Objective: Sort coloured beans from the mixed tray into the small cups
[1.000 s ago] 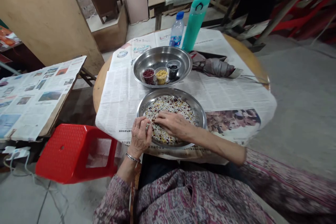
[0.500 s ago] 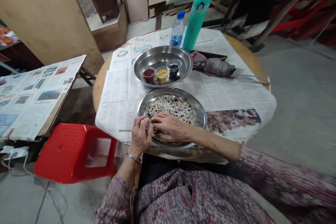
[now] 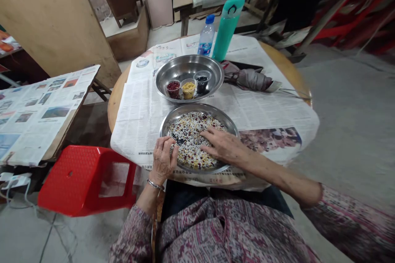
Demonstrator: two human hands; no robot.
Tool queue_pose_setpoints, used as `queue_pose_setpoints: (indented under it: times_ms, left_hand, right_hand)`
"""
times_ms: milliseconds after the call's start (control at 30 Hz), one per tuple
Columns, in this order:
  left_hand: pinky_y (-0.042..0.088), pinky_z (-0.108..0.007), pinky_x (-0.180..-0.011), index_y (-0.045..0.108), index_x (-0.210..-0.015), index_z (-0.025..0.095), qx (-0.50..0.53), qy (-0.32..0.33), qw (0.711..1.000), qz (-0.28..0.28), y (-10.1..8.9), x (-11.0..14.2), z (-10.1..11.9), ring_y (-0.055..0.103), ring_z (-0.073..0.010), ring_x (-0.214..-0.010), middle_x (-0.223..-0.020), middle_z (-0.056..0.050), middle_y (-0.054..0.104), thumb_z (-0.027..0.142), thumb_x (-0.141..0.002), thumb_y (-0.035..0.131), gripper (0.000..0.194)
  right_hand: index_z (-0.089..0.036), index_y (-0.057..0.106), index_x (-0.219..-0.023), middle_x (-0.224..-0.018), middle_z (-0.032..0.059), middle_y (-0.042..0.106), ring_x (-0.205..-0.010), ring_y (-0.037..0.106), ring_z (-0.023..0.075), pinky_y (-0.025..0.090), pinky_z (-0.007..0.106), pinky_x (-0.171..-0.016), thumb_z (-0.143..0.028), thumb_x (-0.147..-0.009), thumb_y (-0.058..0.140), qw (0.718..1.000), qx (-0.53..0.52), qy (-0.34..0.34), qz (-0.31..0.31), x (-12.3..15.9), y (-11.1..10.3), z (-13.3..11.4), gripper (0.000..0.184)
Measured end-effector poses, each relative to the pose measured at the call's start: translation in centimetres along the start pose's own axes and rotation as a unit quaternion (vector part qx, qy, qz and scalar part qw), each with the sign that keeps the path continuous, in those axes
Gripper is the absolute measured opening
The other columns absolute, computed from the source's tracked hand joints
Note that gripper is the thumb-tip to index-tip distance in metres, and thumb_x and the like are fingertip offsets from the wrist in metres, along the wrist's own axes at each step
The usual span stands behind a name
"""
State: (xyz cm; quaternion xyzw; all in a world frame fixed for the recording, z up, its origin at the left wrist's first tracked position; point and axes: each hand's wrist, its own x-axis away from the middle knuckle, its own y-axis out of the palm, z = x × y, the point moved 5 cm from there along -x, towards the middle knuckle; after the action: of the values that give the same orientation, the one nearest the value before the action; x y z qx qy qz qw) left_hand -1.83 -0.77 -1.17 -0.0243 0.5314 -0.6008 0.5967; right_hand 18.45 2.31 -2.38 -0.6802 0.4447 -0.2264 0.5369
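Note:
A shallow steel dish (image 3: 236, 125) holds a mix of white grains with red, yellow and black beans (image 3: 197, 125). My left hand (image 3: 164, 159) is closed over the dish's left rim, its fingers curled and the thumb bent inward; whether anything lies under the fingers is hidden. Dark beans are gathered beside its fingertips. Over the right half of the mix, my right hand (image 3: 224, 146) has its fingers apart, tips touching the grains. Behind stands a deeper steel basin (image 3: 173, 65) with clear cups of red beans (image 3: 173, 89), yellow beans (image 3: 188, 89) and black beans (image 3: 202, 81).
Newspaper (image 3: 129, 111) covers the round table. A water bottle (image 3: 206, 37), a tall teal bottle (image 3: 227, 31) and a folded umbrella (image 3: 251, 79) stand or lie behind and right of the basin. To the left are a red stool (image 3: 70, 176) and a newspaper-covered table (image 3: 46, 107).
My right hand has moved away from my left fingers to the right, spreading its fingers over the mix. More of the dish's left half shows. My left hand has stayed at the rim.

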Motion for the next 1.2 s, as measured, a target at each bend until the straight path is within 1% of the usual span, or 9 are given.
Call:
queue_pose_setpoints:
  times_ms: [133, 267, 467, 567, 633, 800, 900, 1033, 1200]
  left_hand:
    - [0.050, -0.038, -0.091, 0.056, -0.105, 0.017, -0.003, 0.000, 1.000, -0.004, 0.0, -0.1, 0.1, 0.056, -0.0211, -0.101, -0.101, -0.009, 0.059, 0.019, -0.099, 0.045, 0.013]
    - [0.050, -0.038, -0.091, 0.056, -0.105, 0.017, -0.007, 0.004, 1.000, 0.001, -0.1, -0.2, 0.2, 0.056, -0.0210, -0.101, -0.101, -0.009, 0.059, 0.018, -0.099, 0.044, 0.013]
    - [0.050, -0.039, -0.093, 0.056, -0.104, 0.017, -0.006, -0.001, 1.000, -0.011, 0.1, 0.0, 0.0, 0.056, -0.0212, -0.102, -0.102, -0.010, 0.059, 0.019, -0.099, 0.044, 0.014]
    - [0.050, -0.039, -0.092, 0.056, -0.104, 0.017, -0.005, 0.000, 1.000, -0.011, 0.1, 0.0, 0.1, 0.056, -0.0211, -0.101, -0.101, -0.010, 0.059, 0.018, -0.099, 0.044, 0.013]
    - [0.050, -0.039, -0.092, 0.056, -0.104, 0.017, -0.003, 0.001, 1.000, -0.008, 0.0, -0.1, 0.2, 0.056, -0.0209, -0.100, -0.101, -0.010, 0.059, 0.018, -0.099, 0.044, 0.012]
    - [0.050, -0.038, -0.092, 0.056, -0.103, 0.017, -0.004, 0.004, 1.000, -0.010, 0.1, -0.1, 0.2, 0.055, -0.0209, -0.100, -0.102, -0.009, 0.059, 0.018, -0.099, 0.046, 0.011]
    - [0.050, -0.038, -0.092, 0.056, -0.102, 0.017, -0.007, 0.007, 1.000, -0.011, 0.2, 0.0, 0.1, 0.055, -0.0207, -0.100, -0.101, -0.009, 0.059, 0.017, -0.099, 0.045, 0.012]
    - [0.050, -0.039, -0.092, 0.057, -0.103, 0.017, -0.011, 0.010, 1.000, -0.010, 0.2, 0.0, 0.0, 0.056, -0.0205, -0.100, -0.101, -0.009, 0.060, 0.018, -0.099, 0.043, 0.014]
    - [0.050, -0.039, -0.091, 0.058, -0.101, 0.017, -0.018, 0.006, 1.000, -0.013, 0.3, 0.1, -0.1, 0.057, -0.0208, -0.099, -0.100, -0.009, 0.061, 0.019, -0.100, 0.043, 0.016]
  right_hand:
    - [-0.018, 0.064, -0.103, -0.097, 0.0069, 0.063, -0.085, 0.061, 0.0169, 0.048, 0.029, -0.077, -0.007, -0.087, 0.048, 0.995, -0.083, -0.049, -0.033, -1.1, 1.7, -2.7, 0.024]
    - [-0.017, 0.066, -0.101, -0.096, 0.0072, 0.064, -0.087, 0.057, 0.0175, 0.045, 0.029, -0.077, -0.003, -0.087, 0.047, 0.989, -0.076, -0.120, -0.033, -4.1, 2.1, -4.2, 0.027]
    - [-0.015, 0.068, -0.105, -0.112, 0.0122, 0.066, -0.109, 0.050, 0.0270, 0.043, 0.039, -0.089, -0.009, -0.089, 0.050, 0.994, 0.047, -0.102, 0.005, -7.6, 1.0, -1.9, 0.026]
    - [-0.016, 0.067, -0.115, -0.126, 0.0151, 0.062, -0.114, 0.049, 0.0304, 0.044, 0.044, -0.090, -0.024, -0.095, 0.048, 0.996, 0.074, -0.042, 0.042, -7.1, 0.5, 0.3, 0.029]
    - [-0.016, 0.068, -0.113, -0.120, 0.0154, 0.063, -0.110, 0.052, 0.0296, 0.045, 0.044, -0.090, -0.028, -0.096, 0.047, 0.997, 0.058, -0.027, 0.045, -5.8, 0.4, 1.3, 0.030]
    - [-0.019, 0.068, -0.103, -0.104, 0.0097, 0.066, -0.099, 0.058, 0.0217, 0.050, 0.035, -0.087, -0.017, -0.094, 0.046, 0.992, -0.057, -0.108, 0.021, -1.8, 0.2, 0.2, 0.024]
    - [-0.020, 0.066, -0.106, -0.105, 0.0087, 0.066, -0.098, 0.059, 0.0195, 0.051, 0.032, -0.085, -0.014, -0.094, 0.044, 0.982, -0.100, -0.160, 0.008, -1.5, -0.2, -1.6, 0.026]
    - [-0.016, 0.066, -0.107, -0.109, 0.0110, 0.066, -0.106, 0.056, 0.0223, 0.048, 0.037, -0.091, -0.016, -0.096, 0.043, 0.983, -0.057, -0.173, 0.016, -4.8, -0.4, -2.5, 0.026]
    - [-0.018, 0.065, -0.112, -0.124, 0.0127, 0.063, -0.112, 0.053, 0.0282, 0.045, 0.041, -0.087, -0.027, -0.097, 0.045, 0.989, 0.085, -0.117, -0.009, -8.4, 0.1, -0.6, 0.026]
